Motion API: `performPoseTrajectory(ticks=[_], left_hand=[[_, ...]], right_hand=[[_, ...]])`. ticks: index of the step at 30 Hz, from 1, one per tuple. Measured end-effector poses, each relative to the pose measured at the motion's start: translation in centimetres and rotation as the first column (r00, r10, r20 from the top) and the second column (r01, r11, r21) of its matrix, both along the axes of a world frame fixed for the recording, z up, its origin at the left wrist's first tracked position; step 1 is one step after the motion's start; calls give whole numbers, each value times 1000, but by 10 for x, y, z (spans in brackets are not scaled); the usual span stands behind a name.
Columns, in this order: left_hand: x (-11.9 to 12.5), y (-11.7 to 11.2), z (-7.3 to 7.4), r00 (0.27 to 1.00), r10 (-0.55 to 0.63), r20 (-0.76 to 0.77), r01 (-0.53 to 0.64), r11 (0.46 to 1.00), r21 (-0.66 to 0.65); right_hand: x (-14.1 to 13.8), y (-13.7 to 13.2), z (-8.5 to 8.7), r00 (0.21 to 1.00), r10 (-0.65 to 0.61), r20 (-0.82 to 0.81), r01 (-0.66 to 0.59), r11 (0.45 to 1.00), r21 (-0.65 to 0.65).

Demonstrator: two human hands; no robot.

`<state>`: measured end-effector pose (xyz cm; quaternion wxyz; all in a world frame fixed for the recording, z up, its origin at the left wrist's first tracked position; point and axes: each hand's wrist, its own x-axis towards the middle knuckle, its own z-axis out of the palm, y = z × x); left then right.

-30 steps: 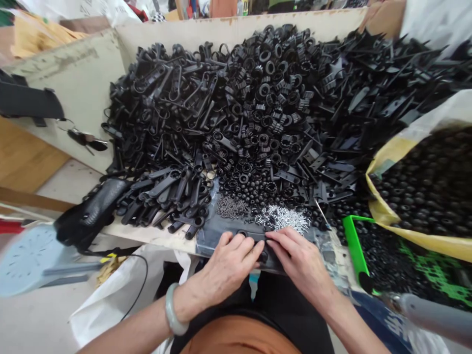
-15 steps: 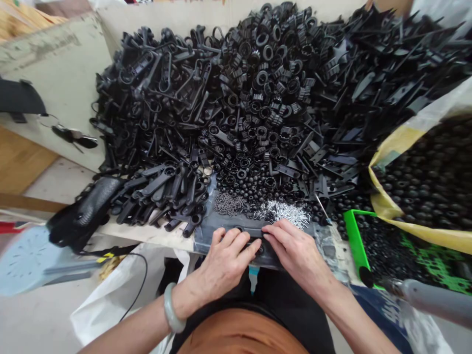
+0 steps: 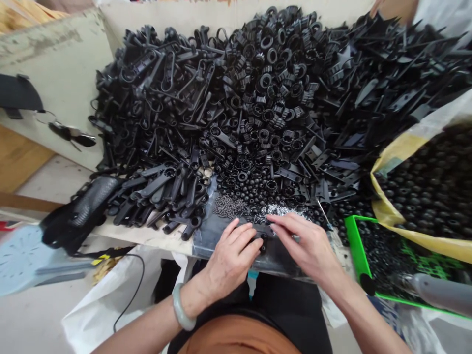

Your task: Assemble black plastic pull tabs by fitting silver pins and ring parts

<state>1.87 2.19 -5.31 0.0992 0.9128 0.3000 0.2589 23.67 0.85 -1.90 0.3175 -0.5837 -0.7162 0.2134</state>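
Observation:
My left hand (image 3: pixel 233 253) rests at the front edge of the bench, fingers closed over a black plastic part (image 3: pixel 263 238) that is mostly hidden beneath them. My right hand (image 3: pixel 308 244) is just to the right, thumb and forefinger pinched together in front of the silver metal pins (image 3: pixel 282 210); anything between those fingertips is too small to make out. Left of the silver pins lies a small heap of dark grey pins or screws (image 3: pixel 230 206). Both hands are over a dark grey work surface (image 3: pixel 208 238).
Behind rises a big pile of black rings (image 3: pixel 266 80), lever-like parts (image 3: pixel 167 69) and flat pointed blades (image 3: pixel 365 88). Black balls fill a yellow-edged bag (image 3: pixel 424 172) at right, above a green tray (image 3: pixel 357 246). A grey cylindrical tool (image 3: pixel 438 290) juts in. A black mesh-covered object (image 3: pixel 84 206) lies left.
My right hand has moved slightly right, away from my left hand, its fingertips closer to the silver pins. My left hand stays over the black part. The view has shifted slightly.

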Motion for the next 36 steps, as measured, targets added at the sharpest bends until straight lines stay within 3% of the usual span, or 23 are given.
performPoseTrajectory(ticks=[5,9,11,13,16,19,22,27,36], left_hand=[[0,1,-2,999,0,48,1,1000,-27],[1,0,0,998,-5,69,8,1000,-30],[4,0,2,999,-12,44,14,999,-49],[7,-1,4,1000,-11,17,12,996,-86],[12,-3,7,998,8,57,0,991,-135],[13,-4,5,989,36,145,-10,984,-175],[12,-3,5,983,43,178,-6,978,-206],[11,-2,8,984,63,167,-18,966,-258],[15,-6,12,997,63,53,-51,977,-207]], right_hand=[[-16,37,-4,971,43,234,-47,999,9],[-27,45,-8,918,57,393,-51,998,-27],[-22,36,-5,955,44,295,-41,999,-18],[-12,21,-1,996,6,90,-5,1000,-13],[3,-6,2,980,-59,-188,46,996,-72],[7,-26,-5,955,-84,-284,58,994,-97],[-1,-33,-15,946,-142,-293,142,990,-20],[-15,-31,-19,979,-124,-162,141,985,102],[-6,-21,-2,985,89,145,-107,987,124]])
